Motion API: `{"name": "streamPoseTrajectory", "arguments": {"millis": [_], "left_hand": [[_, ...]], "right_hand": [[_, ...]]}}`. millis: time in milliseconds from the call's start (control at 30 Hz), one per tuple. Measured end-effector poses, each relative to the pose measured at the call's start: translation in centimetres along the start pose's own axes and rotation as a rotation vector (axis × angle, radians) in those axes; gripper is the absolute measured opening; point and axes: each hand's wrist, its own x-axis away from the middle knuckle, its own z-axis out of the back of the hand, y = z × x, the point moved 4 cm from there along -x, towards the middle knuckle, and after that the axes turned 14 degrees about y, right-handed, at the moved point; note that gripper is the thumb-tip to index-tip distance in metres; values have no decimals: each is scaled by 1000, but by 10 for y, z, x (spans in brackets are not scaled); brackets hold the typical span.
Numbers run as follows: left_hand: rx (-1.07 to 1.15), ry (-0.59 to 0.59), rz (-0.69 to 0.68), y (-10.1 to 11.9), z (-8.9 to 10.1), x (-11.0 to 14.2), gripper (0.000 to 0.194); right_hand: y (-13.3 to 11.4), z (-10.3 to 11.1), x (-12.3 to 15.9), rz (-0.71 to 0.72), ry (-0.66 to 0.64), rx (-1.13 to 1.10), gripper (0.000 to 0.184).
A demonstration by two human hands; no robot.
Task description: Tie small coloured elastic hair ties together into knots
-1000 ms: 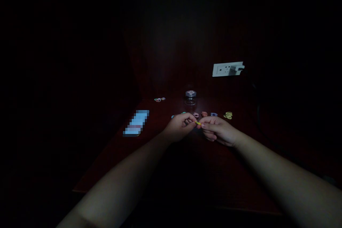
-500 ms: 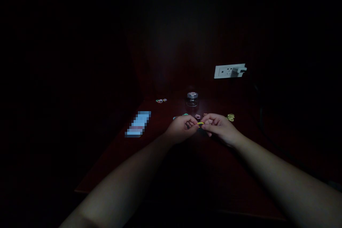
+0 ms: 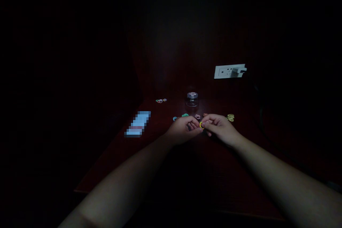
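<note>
A small yellow hair tie [image 3: 201, 125] sits between my two hands, over the dark red table. The thumb and fingers of my right hand [image 3: 221, 127] pinch it from the right. My left hand [image 3: 182, 128] has its fingertips closed at the tie's left side. Just beyond my hands lie small groups of hair ties: blue ones [image 3: 175, 118], green ones [image 3: 185, 115], pink ones [image 3: 197, 117] and reddish ones [image 3: 205, 115]. Yellow ties [image 3: 230, 117] are piled past my right hand. My fingers hide part of the held tie.
A clear lidded jar [image 3: 192, 100] stands farther back. Several mixed ties [image 3: 160, 100] lie at the back left, and a blurred-out phone [image 3: 138, 124] lies at the left. A wall socket [image 3: 226, 71] holds a white plug; a dark cable runs down the right.
The yellow tie has turned from a flat, thin band to a rounder loop facing me. My left hand has shifted slightly right, showing more of the blue and green ties.
</note>
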Motion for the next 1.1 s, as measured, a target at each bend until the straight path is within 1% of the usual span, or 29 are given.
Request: {"name": "streamPoseTrajectory", "arguments": {"millis": [267,367,500,700,833,933,1100], "left_hand": [[18,-2,0,-2,-2,0,22],[-2,29,13,-2,-1,-1,21],[-77,94,-27,-2,3,-2,17],[-139,112,-72,-6,5,-3,22],[-102,137,-60,-9,4,-5,22],[-67,134,-53,-9,4,-5,21],[-98,109,-75,-6,5,-3,19]], "right_hand": [[2,1,-1,27,-30,76,29],[3,1,0,47,-18,107,27],[3,0,1,58,-20,134,26],[5,-2,1,52,-39,139,29],[5,-2,1,93,-58,179,27],[4,-2,1,113,-63,204,26],[2,0,0,166,-36,245,25]]}}
